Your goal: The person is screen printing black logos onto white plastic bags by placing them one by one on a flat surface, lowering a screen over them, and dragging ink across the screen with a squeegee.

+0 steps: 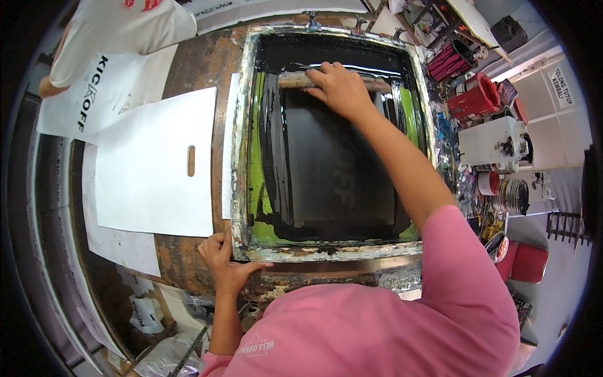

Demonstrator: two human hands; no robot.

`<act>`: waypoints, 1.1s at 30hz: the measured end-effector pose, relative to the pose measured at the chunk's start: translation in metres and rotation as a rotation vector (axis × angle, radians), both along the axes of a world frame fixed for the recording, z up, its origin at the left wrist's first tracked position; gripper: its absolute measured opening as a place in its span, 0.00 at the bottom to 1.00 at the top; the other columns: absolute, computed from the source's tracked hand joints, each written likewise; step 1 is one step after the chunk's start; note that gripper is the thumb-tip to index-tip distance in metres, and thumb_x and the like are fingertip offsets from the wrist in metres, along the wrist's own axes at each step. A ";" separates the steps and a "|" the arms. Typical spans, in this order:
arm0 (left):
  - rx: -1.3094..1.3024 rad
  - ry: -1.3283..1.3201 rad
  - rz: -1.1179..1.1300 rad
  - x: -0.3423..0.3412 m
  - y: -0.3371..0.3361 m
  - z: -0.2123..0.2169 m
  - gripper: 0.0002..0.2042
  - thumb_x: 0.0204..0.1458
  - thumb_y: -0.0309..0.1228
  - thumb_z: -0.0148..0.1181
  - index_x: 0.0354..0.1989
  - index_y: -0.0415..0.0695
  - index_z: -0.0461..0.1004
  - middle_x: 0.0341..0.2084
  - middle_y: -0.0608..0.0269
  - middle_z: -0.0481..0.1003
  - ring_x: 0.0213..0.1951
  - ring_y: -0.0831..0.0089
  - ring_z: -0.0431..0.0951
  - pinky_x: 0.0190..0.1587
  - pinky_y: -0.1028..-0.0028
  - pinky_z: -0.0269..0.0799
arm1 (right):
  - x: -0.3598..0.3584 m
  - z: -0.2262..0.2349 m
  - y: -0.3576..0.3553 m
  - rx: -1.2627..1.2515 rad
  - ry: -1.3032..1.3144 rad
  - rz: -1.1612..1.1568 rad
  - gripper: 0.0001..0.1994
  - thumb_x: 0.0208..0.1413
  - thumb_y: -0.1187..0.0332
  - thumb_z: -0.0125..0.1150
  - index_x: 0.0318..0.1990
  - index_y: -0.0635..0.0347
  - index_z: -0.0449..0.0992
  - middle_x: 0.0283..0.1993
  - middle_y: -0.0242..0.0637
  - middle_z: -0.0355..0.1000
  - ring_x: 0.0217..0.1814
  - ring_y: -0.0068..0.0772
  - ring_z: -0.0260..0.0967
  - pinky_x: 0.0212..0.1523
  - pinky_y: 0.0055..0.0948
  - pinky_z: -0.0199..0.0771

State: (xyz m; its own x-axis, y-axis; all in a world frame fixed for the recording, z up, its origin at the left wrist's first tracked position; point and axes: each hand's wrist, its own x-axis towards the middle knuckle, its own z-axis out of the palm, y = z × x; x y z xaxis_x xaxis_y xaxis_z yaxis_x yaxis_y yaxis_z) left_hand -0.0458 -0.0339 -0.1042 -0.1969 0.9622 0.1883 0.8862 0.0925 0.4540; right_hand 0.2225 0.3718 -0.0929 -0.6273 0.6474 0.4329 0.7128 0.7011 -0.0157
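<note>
A screen printing frame [333,254] with a paint-crusted border lies in front of me. Black ink covers most of its mesh [333,169], with green strips showing along the sides. My right hand [339,88] is closed over the wooden handle of a squeegee [295,80], which lies across the far part of the mesh. At the frame's near left corner rests my left hand [225,257], its thumb stretched along the near edge and its fingers apart from the thumb. Just beyond those fingers is the corner of a white bag [151,169] with an oval handle slot.
Another person's hand [51,88] is by a printed white bag [81,100] at the far left. The worn wooden table [182,257] carries the frame. Clamps [313,22] line its far edge. Red buckets [471,97] and a white container [490,141] stand on the right.
</note>
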 end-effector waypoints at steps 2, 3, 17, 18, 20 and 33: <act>0.020 -0.018 -0.007 0.000 0.002 0.001 0.54 0.15 0.67 0.84 0.54 0.41 0.82 0.42 0.62 0.69 0.48 0.58 0.66 0.54 0.56 0.59 | -0.003 0.003 0.022 -0.018 -0.044 0.014 0.20 0.64 0.48 0.66 0.56 0.47 0.81 0.45 0.37 0.75 0.50 0.46 0.78 0.44 0.45 0.82; 0.034 -0.029 -0.013 0.001 0.002 0.002 0.54 0.15 0.67 0.84 0.54 0.41 0.82 0.42 0.62 0.70 0.49 0.58 0.67 0.54 0.56 0.59 | -0.003 0.009 0.029 -0.061 -0.105 0.006 0.20 0.65 0.46 0.65 0.55 0.47 0.81 0.44 0.37 0.76 0.50 0.46 0.78 0.44 0.46 0.82; 0.218 -0.405 0.006 0.013 0.000 0.001 0.56 0.26 0.52 0.90 0.70 0.40 0.74 0.54 0.55 0.77 0.54 0.56 0.76 0.61 0.54 0.71 | 0.066 0.105 -0.294 -0.573 -0.053 -0.016 0.20 0.66 0.47 0.64 0.50 0.54 0.80 0.45 0.47 0.76 0.49 0.57 0.77 0.48 0.57 0.79; 0.161 -0.608 0.041 0.018 0.003 0.009 0.56 0.28 0.47 0.91 0.72 0.40 0.72 0.56 0.54 0.78 0.55 0.56 0.78 0.61 0.54 0.74 | 0.066 0.112 -0.307 -0.478 -0.023 -0.021 0.20 0.64 0.48 0.65 0.50 0.55 0.80 0.44 0.45 0.75 0.50 0.55 0.76 0.49 0.55 0.79; 0.331 -0.948 -0.014 0.032 0.007 0.034 0.55 0.34 0.39 0.91 0.75 0.38 0.67 0.59 0.54 0.76 0.57 0.59 0.78 0.61 0.59 0.77 | 0.063 0.132 -0.324 -0.287 0.021 -0.043 0.20 0.62 0.49 0.67 0.50 0.55 0.80 0.44 0.42 0.73 0.52 0.50 0.73 0.53 0.53 0.76; 0.056 0.035 0.057 0.044 0.076 0.050 0.52 0.63 0.65 0.59 0.82 0.36 0.49 0.78 0.28 0.48 0.79 0.34 0.45 0.77 0.35 0.34 | 0.035 0.277 -0.244 0.325 0.218 -0.097 0.15 0.62 0.55 0.62 0.40 0.58 0.78 0.35 0.41 0.75 0.43 0.47 0.75 0.54 0.50 0.64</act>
